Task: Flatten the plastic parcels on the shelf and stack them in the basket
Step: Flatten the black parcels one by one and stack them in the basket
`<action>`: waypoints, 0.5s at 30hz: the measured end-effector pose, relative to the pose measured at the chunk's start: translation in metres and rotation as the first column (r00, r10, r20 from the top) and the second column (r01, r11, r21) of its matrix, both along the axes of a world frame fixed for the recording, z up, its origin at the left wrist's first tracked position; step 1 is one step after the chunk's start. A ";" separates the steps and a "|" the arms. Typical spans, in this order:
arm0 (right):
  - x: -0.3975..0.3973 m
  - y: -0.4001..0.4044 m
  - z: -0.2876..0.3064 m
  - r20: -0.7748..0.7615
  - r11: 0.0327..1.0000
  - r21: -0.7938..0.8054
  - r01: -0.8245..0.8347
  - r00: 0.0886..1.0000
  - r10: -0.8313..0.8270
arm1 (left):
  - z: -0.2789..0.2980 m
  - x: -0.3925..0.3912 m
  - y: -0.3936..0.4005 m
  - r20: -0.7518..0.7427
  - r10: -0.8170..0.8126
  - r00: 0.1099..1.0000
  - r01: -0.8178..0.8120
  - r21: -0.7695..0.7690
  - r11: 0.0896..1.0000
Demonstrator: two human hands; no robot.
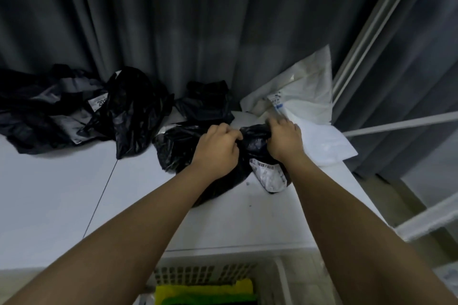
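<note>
1. A black plastic parcel [218, 156] is lying crumpled on the white shelf [62, 193], directly under both hands; its white barcode label [269, 176] is showing just below the right wrist.
2. The left hand [216, 148] is gripping the parcel's upper edge, fingers curled tight into the plastic.
3. The right hand [282, 138] is gripping the same edge just beside the left, fingers folded over a bunched fold.
4. Just beyond the left hand, a smaller black parcel [205, 103] is sitting against the curtain [198, 20].
5. Well to the left of the hands, a tall crumpled black parcel [133, 109] is standing, and a loose heap of black and grey bags [39, 109] with a white label [99, 104] is spreading out further left.
6. To the right of the right hand, white plastic parcels [309, 106] are leaning against the curtain and lying flat at the shelf's edge.
7. Below the forearms, nearest the camera, a white latticed basket [210, 272] is sitting with something yellow and green [205, 292] inside.
</note>
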State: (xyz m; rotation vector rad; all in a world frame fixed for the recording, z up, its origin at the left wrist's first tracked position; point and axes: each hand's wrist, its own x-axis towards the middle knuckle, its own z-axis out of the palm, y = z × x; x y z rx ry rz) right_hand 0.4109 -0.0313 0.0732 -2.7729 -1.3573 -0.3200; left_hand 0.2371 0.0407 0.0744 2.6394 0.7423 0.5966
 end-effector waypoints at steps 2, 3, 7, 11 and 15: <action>0.001 -0.006 0.005 0.045 0.996 0.078 -0.042 0.998 0.039 | 0.001 -0.001 -0.001 0.030 0.000 1.000 0.001 -0.036 0.999; 0.000 -0.011 0.008 0.032 0.990 0.132 -0.055 0.998 0.052 | 0.003 -0.002 -0.004 0.057 0.007 0.998 -0.003 -0.064 0.998; -0.014 -0.039 0.029 -0.062 0.905 0.425 -0.016 0.997 0.046 | 0.016 -0.014 -0.013 0.148 0.081 0.986 -0.053 -0.189 0.981; -0.038 -0.071 0.070 -0.272 0.712 0.689 0.135 0.959 0.081 | 0.038 -0.030 -0.035 0.199 0.131 0.971 -0.059 -0.335 0.941; -0.067 -0.095 0.106 -0.343 0.509 0.835 0.208 0.921 0.186 | 0.065 -0.045 -0.060 0.274 0.094 0.957 0.093 -0.599 0.795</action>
